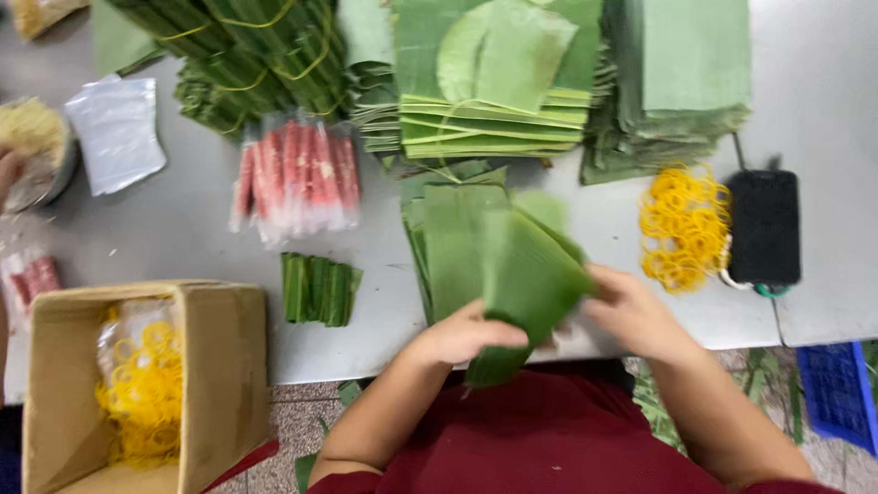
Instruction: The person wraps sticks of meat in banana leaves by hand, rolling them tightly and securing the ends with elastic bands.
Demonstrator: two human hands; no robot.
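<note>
Both hands, left hand [466, 334] and right hand [636, 311], are pinching a folded green leaf [526, 288] at the table [183, 238] edge; it's looking light, floppy, tearable, so gripping the folded edges seems best.

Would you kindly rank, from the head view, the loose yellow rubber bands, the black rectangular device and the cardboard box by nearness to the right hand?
1. Loose yellow rubber bands, just beyond the right hand.
2. Black rectangular device, further right.
3. Cardboard box, far left.
</note>
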